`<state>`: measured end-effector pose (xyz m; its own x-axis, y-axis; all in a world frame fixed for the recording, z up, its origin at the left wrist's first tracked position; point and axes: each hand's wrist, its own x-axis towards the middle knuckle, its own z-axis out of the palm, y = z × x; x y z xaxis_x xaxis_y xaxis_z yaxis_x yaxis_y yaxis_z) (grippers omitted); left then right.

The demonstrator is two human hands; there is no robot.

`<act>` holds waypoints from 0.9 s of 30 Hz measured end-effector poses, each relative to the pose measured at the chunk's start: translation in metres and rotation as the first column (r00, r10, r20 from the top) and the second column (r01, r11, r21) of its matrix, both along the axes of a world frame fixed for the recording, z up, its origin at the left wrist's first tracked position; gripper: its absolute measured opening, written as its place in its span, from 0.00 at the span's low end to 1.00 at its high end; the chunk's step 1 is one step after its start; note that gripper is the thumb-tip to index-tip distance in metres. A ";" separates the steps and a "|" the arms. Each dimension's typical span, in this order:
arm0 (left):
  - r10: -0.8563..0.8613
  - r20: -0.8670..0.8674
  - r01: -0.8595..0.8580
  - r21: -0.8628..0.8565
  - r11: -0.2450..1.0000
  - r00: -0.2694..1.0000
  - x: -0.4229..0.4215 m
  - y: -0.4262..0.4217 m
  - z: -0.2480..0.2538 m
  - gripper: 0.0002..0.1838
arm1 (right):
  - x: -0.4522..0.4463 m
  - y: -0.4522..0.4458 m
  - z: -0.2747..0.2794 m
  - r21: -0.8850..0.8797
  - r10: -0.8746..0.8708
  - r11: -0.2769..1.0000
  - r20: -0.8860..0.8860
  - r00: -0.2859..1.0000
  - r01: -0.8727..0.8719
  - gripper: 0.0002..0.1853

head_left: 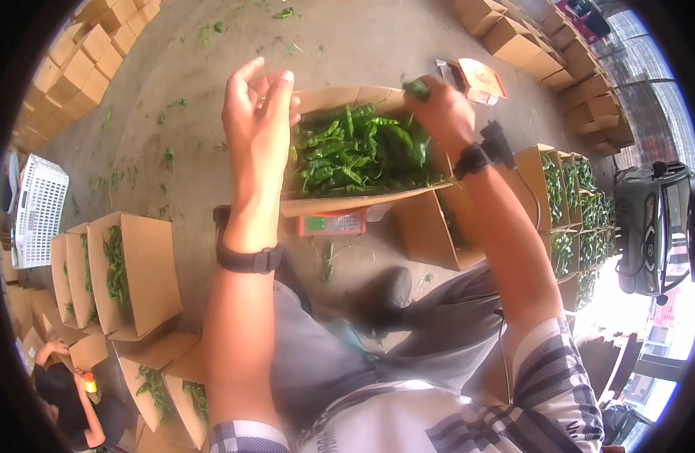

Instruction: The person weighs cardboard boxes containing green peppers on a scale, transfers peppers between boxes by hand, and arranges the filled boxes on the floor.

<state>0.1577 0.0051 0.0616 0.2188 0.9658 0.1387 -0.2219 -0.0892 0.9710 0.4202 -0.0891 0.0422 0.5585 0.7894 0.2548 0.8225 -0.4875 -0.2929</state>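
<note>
A cardboard box [355, 201] full of long green peppers [355, 147] stands in front of me, on an orange-red weighing scale [332, 223] with a green display. My left hand [258, 102] is raised over the box's left edge, its fingers loosely bent and apart, with nothing visible in it. Above the far right corner of the box, my right hand [444, 113] is closed around a green pepper [416, 90]; motion blurs it slightly, and I cannot tell whether it holds more than one.
Open boxes [147, 264] of peppers stand at the left, and more filled boxes [562, 189] at the right. An orange device [479, 79] lies beyond the box. A white crate [42, 204] is far left. Another person [72, 400] works at lower left. Loose peppers litter the floor [204, 113].
</note>
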 end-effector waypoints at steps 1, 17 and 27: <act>-0.005 0.009 0.005 -0.002 1.000 1.000 0.001 0.000 -0.001 0.28 | 0.002 -0.003 0.003 0.136 -0.034 0.990 -0.062 0.998 0.042 0.23; -0.060 -0.095 0.060 -0.011 0.998 0.994 0.000 0.007 -0.019 0.32 | 0.081 -0.148 0.040 0.424 -0.053 0.844 -0.542 0.839 0.328 0.20; 0.129 -0.660 0.092 0.290 0.953 0.740 -0.029 0.058 -0.084 0.44 | 0.149 -0.240 -0.129 -0.142 -0.108 0.988 -0.363 0.925 0.059 0.31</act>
<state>0.1290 0.0633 -0.0220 0.3432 0.9103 0.2315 0.4741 -0.3807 0.7939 0.5687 -0.3292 -0.0864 0.6590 0.7478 -0.0808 0.6227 -0.6026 -0.4991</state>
